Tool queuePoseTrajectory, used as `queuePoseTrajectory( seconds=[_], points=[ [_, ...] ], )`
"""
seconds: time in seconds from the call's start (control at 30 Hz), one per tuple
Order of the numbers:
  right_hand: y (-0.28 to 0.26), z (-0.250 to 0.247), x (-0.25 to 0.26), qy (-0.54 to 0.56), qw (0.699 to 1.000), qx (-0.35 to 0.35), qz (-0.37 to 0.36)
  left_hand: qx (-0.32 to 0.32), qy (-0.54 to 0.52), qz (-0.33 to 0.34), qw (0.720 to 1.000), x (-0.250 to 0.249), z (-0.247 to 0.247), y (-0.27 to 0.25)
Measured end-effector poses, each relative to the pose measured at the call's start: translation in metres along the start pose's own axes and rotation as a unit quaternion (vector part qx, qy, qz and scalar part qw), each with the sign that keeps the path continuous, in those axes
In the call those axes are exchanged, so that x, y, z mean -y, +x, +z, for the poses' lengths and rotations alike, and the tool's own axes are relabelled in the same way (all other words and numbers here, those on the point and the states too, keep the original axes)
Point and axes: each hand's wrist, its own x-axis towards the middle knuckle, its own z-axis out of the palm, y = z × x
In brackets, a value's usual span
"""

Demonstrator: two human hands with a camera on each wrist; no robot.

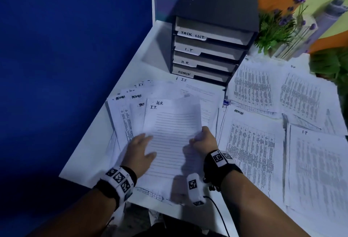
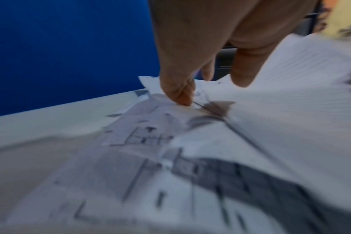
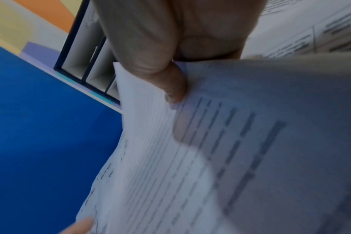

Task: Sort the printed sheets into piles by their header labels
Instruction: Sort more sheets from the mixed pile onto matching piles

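We have a thin sheaf of printed sheets (image 1: 172,133) lifted off the near left part of the white worktop (image 1: 86,154), the top page lined and headed "I.T.", with a page headed "H.R" showing just behind it. Our right hand (image 1: 204,139) is clamped on the sheaf's right edge, thumb on the printed face and fingers curled behind; our left hand (image 1: 140,151) lies with fingers straight and spread on the left edge, steadying rather than gripping. This paper is light and limp: it sags and curls away from wherever we hold it, and loose pages look likely to slide over one another, so a one-sided pinch may let the far corner droop or a page slip out. We judge the best hold to be at the side edges near the middle, both hands supporting, or a thumb peeling one corner to free a single page. More sheets (image 1: 252,148) labelled "ADMIN", "I.T" and "H.R" are spread over the worktop to the right, with others fanned at the far left. A black tray rack (image 1: 211,48) stands at the far side, its trays labelled for each header.
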Motion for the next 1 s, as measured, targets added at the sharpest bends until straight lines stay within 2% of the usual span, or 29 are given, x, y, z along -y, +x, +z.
queuePoseTrajectory(
  seconds=[0.07,0.1,0.17,0.23,0.37,0.53,0.6,0.7,0.8,0.87,1.0],
  points=[
    [0.001,-0.004,-0.001,0.013,0.999,-0.038,-0.006,-0.074,-0.022,-0.062,0.995,0.004,-0.013,0.013],
    [0.001,-0.007,-0.002,0.017,0.998,-0.058,-0.009,-0.084,-0.017,-0.102,0.991,0.006,-0.018,0.02],
    [0.003,-0.012,-0.005,0.017,0.996,-0.083,0.005,-0.067,0.003,-0.158,0.985,0.008,-0.025,0.031],
    [0.006,-0.016,-0.011,0.022,0.996,-0.087,0.029,-0.055,-0.005,-0.174,0.983,0.007,-0.026,0.039],
    [0.0,-0.017,-0.018,0.068,0.994,-0.062,0.052,-0.048,-0.058,-0.137,0.988,0.002,-0.017,0.047],
    [-0.002,-0.014,-0.028,0.179,0.979,-0.081,0.054,-0.038,-0.062,-0.161,0.984,-0.006,-0.012,0.051],
    [0.012,-0.014,-0.044,0.21,0.972,-0.09,0.049,-0.036,-0.107,-0.158,0.981,-0.013,-0.015,0.049],
    [0.009,-0.024,-0.039,0.24,0.964,-0.103,0.048,0.015,-0.214,-0.142,0.966,-0.018,-0.019,0.044],
    [0.001,-0.035,-0.034,0.261,0.958,-0.103,0.056,0.071,-0.214,-0.104,0.969,-0.022,-0.019,0.04],
    [0.0,-0.041,-0.036,0.238,0.964,-0.105,0.047,0.073,-0.192,-0.083,0.975,-0.03,-0.019,0.038],
    [-0.002,-0.063,-0.042,0.144,0.979,-0.145,0.01,0.016,-0.153,-0.061,0.986,-0.055,-0.019,0.042]
  ],
)
